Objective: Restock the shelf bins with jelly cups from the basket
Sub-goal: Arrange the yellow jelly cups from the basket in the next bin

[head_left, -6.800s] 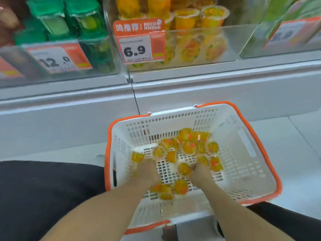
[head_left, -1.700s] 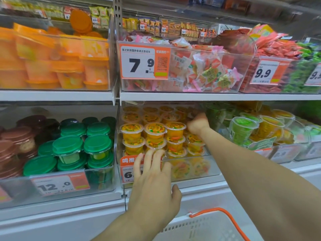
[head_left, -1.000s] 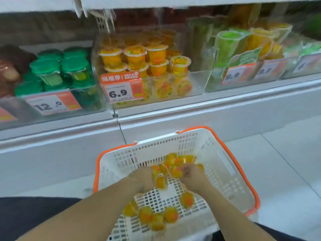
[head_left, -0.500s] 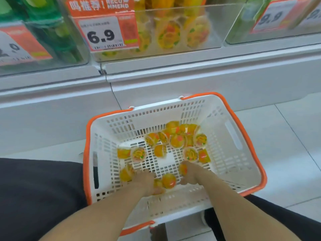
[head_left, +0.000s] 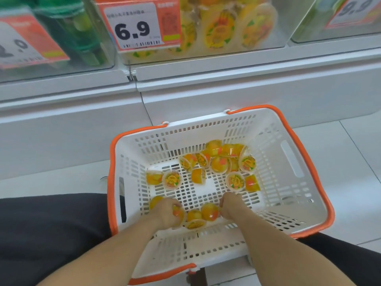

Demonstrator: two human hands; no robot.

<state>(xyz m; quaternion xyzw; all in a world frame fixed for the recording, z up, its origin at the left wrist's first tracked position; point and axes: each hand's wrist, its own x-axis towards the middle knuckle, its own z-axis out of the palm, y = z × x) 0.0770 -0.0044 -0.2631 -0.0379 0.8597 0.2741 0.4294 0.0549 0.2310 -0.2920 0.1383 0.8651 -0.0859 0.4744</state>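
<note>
Shelf bin (head_left: 257,23): jelly cups | basket (head_left: 288,162): loose cups (orange) | left hand (head_left: 165,213) grip on cup (head_left: 179,213); right hand (head_left: 231,207) unclear

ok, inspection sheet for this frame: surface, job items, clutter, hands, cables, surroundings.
Surface: pale tiled floor.
Job's things: white basket with orange rim on the floor, jelly cups loose inside; 6.9 bin holds more.
Clutter: nothing seen.
Hands: left hand grips a cup; right hand curled among the cups, its grip hidden.
Cables: nothing seen.
Surroundings: white shelf base, green-lidded tubs in the left-hand bin.

Both hands (head_left: 167,211) (head_left: 231,206) curled, arms fwd.
</note>
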